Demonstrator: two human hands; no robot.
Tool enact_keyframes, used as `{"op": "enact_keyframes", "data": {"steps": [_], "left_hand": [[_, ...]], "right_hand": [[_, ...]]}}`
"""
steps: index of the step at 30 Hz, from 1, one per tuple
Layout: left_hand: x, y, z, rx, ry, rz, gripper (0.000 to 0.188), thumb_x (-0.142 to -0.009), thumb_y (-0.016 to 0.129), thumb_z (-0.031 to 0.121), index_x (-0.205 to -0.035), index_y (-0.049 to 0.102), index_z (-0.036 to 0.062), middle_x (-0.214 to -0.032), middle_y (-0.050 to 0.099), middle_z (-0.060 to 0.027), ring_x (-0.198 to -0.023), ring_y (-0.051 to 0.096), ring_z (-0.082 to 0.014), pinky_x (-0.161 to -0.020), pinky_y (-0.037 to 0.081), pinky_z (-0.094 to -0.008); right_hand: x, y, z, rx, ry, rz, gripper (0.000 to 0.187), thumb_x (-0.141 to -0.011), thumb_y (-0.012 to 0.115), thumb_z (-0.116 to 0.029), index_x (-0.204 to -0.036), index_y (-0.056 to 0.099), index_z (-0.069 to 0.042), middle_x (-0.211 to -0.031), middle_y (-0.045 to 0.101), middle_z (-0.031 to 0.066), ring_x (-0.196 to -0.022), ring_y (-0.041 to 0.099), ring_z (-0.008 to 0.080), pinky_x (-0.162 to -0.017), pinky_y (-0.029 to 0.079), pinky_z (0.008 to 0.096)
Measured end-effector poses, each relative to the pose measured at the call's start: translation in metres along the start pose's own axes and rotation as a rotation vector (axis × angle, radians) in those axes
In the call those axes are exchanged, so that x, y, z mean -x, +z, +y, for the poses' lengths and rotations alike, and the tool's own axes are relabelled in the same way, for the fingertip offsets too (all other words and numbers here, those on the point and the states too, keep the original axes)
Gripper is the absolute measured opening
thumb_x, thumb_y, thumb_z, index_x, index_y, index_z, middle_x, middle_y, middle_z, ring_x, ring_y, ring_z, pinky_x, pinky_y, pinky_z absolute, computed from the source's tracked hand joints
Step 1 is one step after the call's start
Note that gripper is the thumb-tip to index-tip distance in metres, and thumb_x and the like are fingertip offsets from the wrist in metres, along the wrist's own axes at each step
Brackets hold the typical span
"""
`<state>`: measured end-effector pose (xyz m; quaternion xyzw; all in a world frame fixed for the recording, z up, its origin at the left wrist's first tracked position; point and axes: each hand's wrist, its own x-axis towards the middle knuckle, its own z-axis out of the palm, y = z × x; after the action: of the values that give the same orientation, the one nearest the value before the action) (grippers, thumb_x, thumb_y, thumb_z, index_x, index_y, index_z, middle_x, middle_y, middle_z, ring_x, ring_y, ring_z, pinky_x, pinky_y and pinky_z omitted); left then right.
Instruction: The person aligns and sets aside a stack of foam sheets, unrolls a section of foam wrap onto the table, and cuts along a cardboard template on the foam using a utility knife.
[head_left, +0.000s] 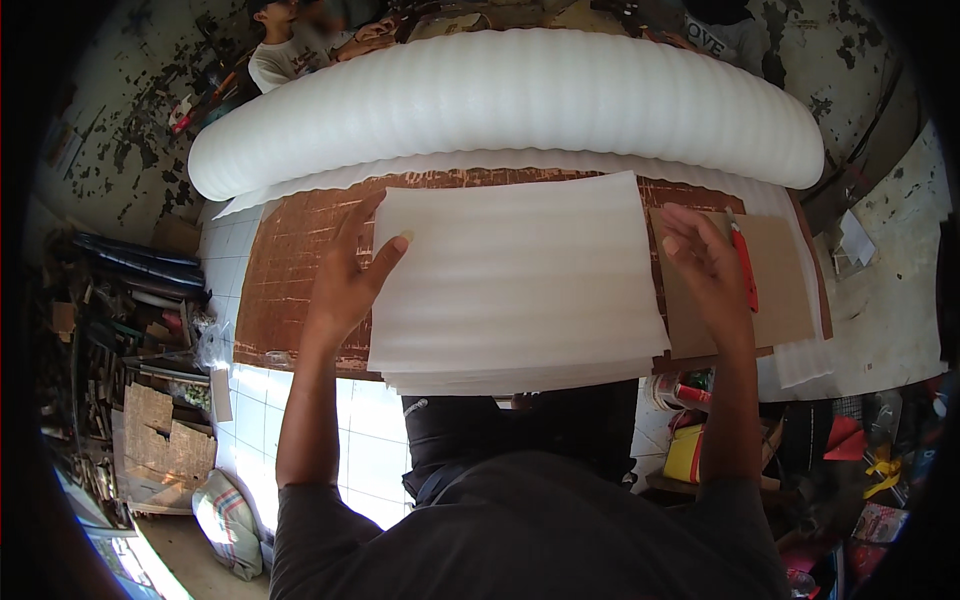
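A stack of white foam sheets (515,280) lies in front of me on a scratched brown board (290,270), its near edge hanging slightly past the board. My left hand (352,262) is at the stack's left edge, thumb stretched over the top sheet and fingers apart. On the other side, my right hand (703,258) hovers just off the right edge with its fingers loosely curled and apart, holding nothing visible. Beneath it lies a flat piece of brown cardboard (785,275). A red utility knife (743,262) rests on that cardboard, right beside my right hand.
A long roll of white foam (500,95) spans the far side of the board. Two people are beyond it, one in a white shirt (285,62). Scrap piles and cardboard (165,440) crowd the left; a yellow bag (683,453) stands low at right.
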<state>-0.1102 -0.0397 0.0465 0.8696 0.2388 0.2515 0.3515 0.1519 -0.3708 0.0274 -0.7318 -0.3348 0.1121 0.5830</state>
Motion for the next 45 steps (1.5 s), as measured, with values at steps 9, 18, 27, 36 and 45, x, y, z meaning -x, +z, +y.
{"op": "enact_keyframes", "data": {"steps": [9,18,27,36,45], "left_hand": [[0.082,0.007,-0.019,0.570,-0.360,-0.030,0.087,-0.103,0.072,0.033,-0.165,0.030,-0.0096,-0.161,0.047,-0.0332,-0.155,0.042,-0.0402,-0.127,0.032,-0.0481],[0.090,0.004,-0.004,0.772,-0.535,-0.168,0.075,-0.103,0.069,0.029,-0.161,0.040,-0.0088,-0.148,0.059,-0.0294,-0.141,0.056,-0.0341,-0.119,0.040,-0.0430],[0.093,0.010,0.008,0.810,-0.530,-0.172,0.075,-0.102,0.068,0.026,-0.161,0.038,-0.0089,-0.146,0.060,-0.0285,-0.140,0.056,-0.0335,-0.118,0.042,-0.0431],[0.089,0.009,-0.013,1.140,-0.589,-0.006,0.082,-0.097,0.074,0.029,-0.162,0.037,-0.0043,-0.146,0.059,-0.0249,-0.139,0.056,-0.0351,-0.119,0.042,-0.0460],[0.095,0.009,-0.015,1.050,-0.707,-0.093,0.090,-0.091,0.081,0.030,-0.159,0.037,-0.0101,-0.142,0.059,-0.0292,-0.134,0.060,-0.0393,-0.112,0.049,-0.0492]], "right_hand": [[0.063,-0.002,-0.001,-0.367,0.377,-0.153,0.074,-0.106,0.071,-0.030,-0.164,0.037,0.000,-0.151,0.060,0.0254,-0.141,0.057,0.0261,-0.120,0.040,0.0402],[0.061,0.010,-0.014,-0.280,0.370,-0.170,0.071,-0.107,0.067,-0.023,-0.165,0.035,0.003,-0.150,0.062,0.0228,-0.138,0.059,0.0255,-0.118,0.041,0.0398],[0.061,0.004,0.004,-0.404,0.402,-0.114,0.064,-0.105,0.066,-0.016,-0.162,0.042,0.003,-0.146,0.064,0.0200,-0.136,0.060,0.0250,-0.117,0.042,0.0386],[0.048,-0.001,0.026,-0.558,0.418,-0.108,0.062,-0.103,0.068,-0.021,-0.155,0.048,0.007,-0.143,0.065,0.0180,-0.132,0.062,0.0248,-0.116,0.046,0.0389],[0.043,0.003,0.028,-0.572,0.483,-0.197,0.064,-0.100,0.070,-0.019,-0.153,0.047,0.009,-0.138,0.066,0.0181,-0.124,0.066,0.0246,-0.111,0.049,0.0393]]}}
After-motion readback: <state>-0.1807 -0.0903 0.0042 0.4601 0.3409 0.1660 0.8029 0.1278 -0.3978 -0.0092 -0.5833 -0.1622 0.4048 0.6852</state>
